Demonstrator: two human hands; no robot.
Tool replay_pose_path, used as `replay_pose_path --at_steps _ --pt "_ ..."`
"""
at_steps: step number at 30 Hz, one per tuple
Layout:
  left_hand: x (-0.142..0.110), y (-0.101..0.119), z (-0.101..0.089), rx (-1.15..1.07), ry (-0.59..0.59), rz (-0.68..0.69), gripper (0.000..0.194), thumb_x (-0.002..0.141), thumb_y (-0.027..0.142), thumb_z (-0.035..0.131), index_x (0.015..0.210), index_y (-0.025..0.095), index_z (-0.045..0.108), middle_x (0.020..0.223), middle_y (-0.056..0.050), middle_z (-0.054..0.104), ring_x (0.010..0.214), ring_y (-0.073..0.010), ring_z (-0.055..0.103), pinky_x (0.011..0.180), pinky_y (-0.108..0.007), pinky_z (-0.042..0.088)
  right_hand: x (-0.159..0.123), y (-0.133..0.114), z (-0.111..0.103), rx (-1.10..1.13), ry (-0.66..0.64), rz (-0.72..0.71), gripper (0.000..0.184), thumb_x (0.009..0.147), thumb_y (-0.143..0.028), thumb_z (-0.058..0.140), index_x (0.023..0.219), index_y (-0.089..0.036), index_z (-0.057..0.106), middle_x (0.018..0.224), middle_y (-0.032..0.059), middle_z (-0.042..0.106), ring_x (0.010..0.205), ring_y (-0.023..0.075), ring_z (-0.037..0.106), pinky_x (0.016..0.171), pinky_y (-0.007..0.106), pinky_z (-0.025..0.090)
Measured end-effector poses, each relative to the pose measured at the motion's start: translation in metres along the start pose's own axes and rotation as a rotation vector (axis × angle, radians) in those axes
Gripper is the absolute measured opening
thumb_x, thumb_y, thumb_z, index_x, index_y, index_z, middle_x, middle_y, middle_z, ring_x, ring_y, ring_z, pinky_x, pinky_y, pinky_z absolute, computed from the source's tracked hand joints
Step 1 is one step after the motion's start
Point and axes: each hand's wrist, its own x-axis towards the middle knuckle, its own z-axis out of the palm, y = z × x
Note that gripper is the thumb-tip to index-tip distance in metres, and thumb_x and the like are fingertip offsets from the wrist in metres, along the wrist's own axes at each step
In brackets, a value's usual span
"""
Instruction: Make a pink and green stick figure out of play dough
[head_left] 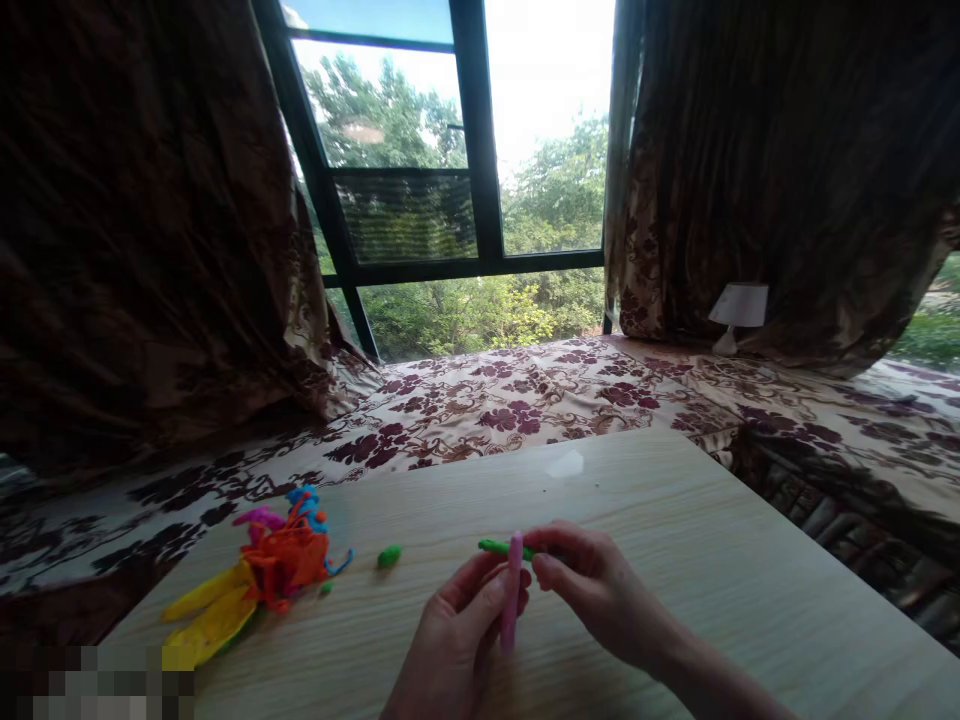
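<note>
Tabletop (675,530): left grip (466,622) closed on pink stick (510,610), right grip (589,572) closed on green strip (495,547).

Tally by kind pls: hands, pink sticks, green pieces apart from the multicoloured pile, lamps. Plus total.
Hands: 2 (left hand, right hand)
Pink stick: 1
Green pieces: 3 (held piece, lump on the table, small bit near the pile)
Lamp: 1
Total: 7

Counter (720,560) is wood-look, smooth, slightly glossy; pink stick (510,610) seems smooth plastic, green roll (495,547) matt clay tbh, curtain (150,220) just cloth.
</note>
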Motion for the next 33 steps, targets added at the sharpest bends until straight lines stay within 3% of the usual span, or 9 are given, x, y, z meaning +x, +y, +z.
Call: replay_pose_path --at_steps 7,12,16,22,27,33 --pt "-0.006 0.002 0.009 0.146 0.015 0.096 0.023 0.066 0.029 0.068 0.085 0.018 0.068 0.074 -0.003 0.065 0.069 -0.0118 0.055 0.075 -0.025 0.044 -0.001 -0.004 0.004 0.091 -0.015 0.001 0.018 0.08 -0.024 0.056 0.095 -0.017 0.063 0.083 0.0021 0.06 0.075 0.0154 0.058 0.064 0.025 0.047" --pt "-0.007 0.004 0.01 0.273 0.01 0.189 0.024 0.066 0.029 0.067 0.088 0.018 0.067 0.072 -0.002 0.064 0.069 -0.0124 0.054 0.073 -0.025 0.044 -0.003 -0.001 0.002 -0.063 0.02 -0.046 0.014 0.08 -0.022 0.056 0.089 -0.019 0.066 0.079 0.0007 0.058 0.075 0.0141 0.056 0.065 0.023 0.044" --pt "-0.006 0.004 0.009 0.249 -0.009 0.175 0.028 0.067 0.03 0.067 0.093 0.019 0.066 0.076 -0.004 0.066 0.074 -0.0149 0.056 0.075 -0.027 0.044 -0.003 0.001 0.001 -0.069 -0.005 -0.026 0.015 0.081 -0.022 0.055 0.091 -0.02 0.066 0.08 0.0011 0.058 0.075 0.0142 0.055 0.064 0.023 0.044" --pt "-0.005 0.0 0.009 0.227 0.03 0.194 0.021 0.064 0.028 0.069 0.083 0.019 0.067 0.066 0.0 0.065 0.066 -0.0117 0.057 0.069 -0.022 0.045 -0.002 0.003 0.005 0.161 0.0 0.037 0.021 0.077 -0.024 0.06 0.097 -0.018 0.06 0.082 0.0017 0.06 0.078 0.0161 0.058 0.067 0.025 0.046" --pt "0.001 -0.008 0.006 0.204 0.112 0.204 0.027 0.055 0.026 0.075 0.08 0.019 0.066 0.064 0.0 0.068 0.062 -0.0135 0.06 0.06 -0.021 0.047 -0.002 -0.001 0.004 0.077 -0.005 -0.01 0.015 0.081 -0.027 0.055 0.08 -0.016 0.065 0.076 0.0 0.056 0.07 0.0125 0.055 0.06 0.021 0.044" --pt "0.004 -0.008 0.001 0.238 0.042 0.218 0.029 0.057 0.029 0.073 0.084 0.019 0.069 0.079 -0.005 0.071 0.083 -0.0201 0.062 0.078 -0.028 0.045 -0.001 0.001 0.002 0.051 0.011 -0.009 0.017 0.08 -0.029 0.056 0.086 -0.017 0.067 0.077 0.0012 0.059 0.073 0.0136 0.054 0.062 0.022 0.043"
